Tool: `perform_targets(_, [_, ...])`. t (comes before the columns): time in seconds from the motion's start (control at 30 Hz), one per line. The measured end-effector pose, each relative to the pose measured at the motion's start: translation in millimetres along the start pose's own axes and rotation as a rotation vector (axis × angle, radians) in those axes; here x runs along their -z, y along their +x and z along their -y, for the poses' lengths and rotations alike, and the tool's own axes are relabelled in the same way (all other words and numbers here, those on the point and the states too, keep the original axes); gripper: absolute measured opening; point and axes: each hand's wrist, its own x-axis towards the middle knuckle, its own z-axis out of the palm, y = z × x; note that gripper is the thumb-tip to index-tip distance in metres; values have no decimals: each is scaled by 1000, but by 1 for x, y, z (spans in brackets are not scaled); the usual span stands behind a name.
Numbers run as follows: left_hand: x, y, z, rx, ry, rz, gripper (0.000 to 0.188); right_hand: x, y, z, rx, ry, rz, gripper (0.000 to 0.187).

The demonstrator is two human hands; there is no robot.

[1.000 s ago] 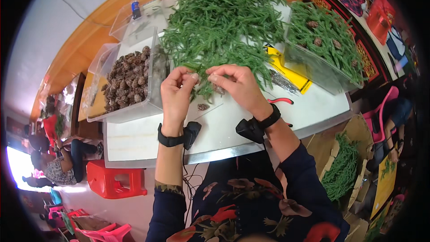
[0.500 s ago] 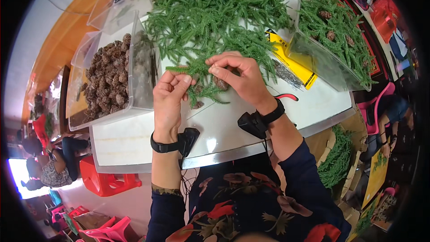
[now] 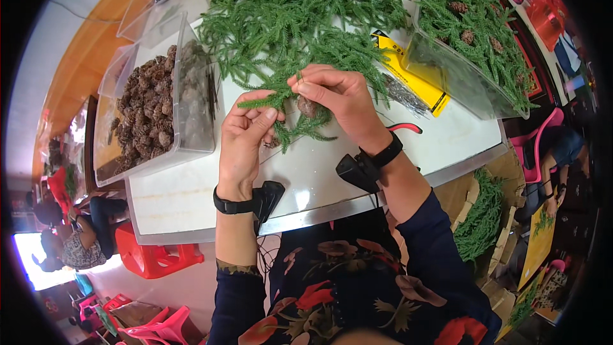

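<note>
Over the white table, my left hand point(image 3: 242, 144) is closed, thumb and fingers pinching a green artificial pine sprig point(image 3: 300, 129). My right hand point(image 3: 338, 97) pinches the same sprig near its upper end; any thin wire between those fingertips is too small to make out. A brown pine cone point(image 3: 307, 107) hangs among the needles just under the right fingers. Another cone shows partly beside the left fingertips. Beyond both hands spreads a big heap of green pine sprigs point(image 3: 287, 13). Red-handled pliers point(image 3: 407, 128) lie right of my right hand, mostly hidden by the wrist.
Left stands a clear plastic bin point(image 3: 199, 144) of pine cones point(image 3: 147, 108). A yellow packet point(image 3: 421, 83) and thin metal wires point(image 3: 405, 97) lie on the right, next to a clear bin point(image 3: 460, 92) of sprigs with cones. A cardboard box point(image 3: 504, 243) holds greenery below the table's right edge.
The sprig has turned a little between my hands, and its left tip now lies across my left fingers. My right hand has shifted slightly up and left.
</note>
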Motion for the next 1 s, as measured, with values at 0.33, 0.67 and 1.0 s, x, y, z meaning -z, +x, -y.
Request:
perform_targets(0.33, [-4,0,0,-38,74,-39,22,-2,-1,3,16,-15,55,14])
perform_targets(0.67, [-5,-1,1,-117,59,-137,10,-5,-3,3,28,46,44,13])
perform_targets(1.0, [-7,-1,4,-466,423,-260,15,-16,-6,13,471,-491,84,4])
